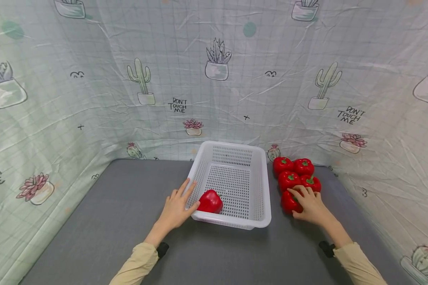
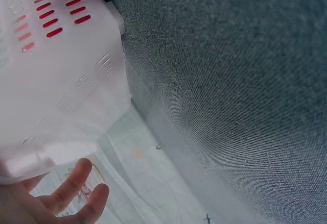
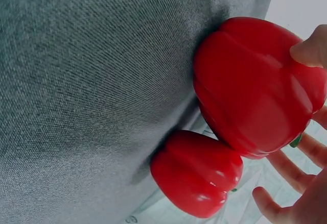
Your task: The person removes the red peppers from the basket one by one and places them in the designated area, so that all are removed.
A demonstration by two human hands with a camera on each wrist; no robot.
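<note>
My right hand is over the nearest red bell pepper of a group on the right. In the right wrist view its thumb presses one side of that bell pepper, with the fingers curving round the far side. My left hand rests at the left rim of a white plastic basket, fingers spread and fairly straight. The left wrist view has those fingers beside the basket's outer wall. One red bell pepper lies inside the basket at its front left corner.
Several more red bell peppers sit close together behind the gripped one, right of the basket. Everything stands on a grey cloth-covered table. A cactus-print curtain rises behind the table and along both sides.
</note>
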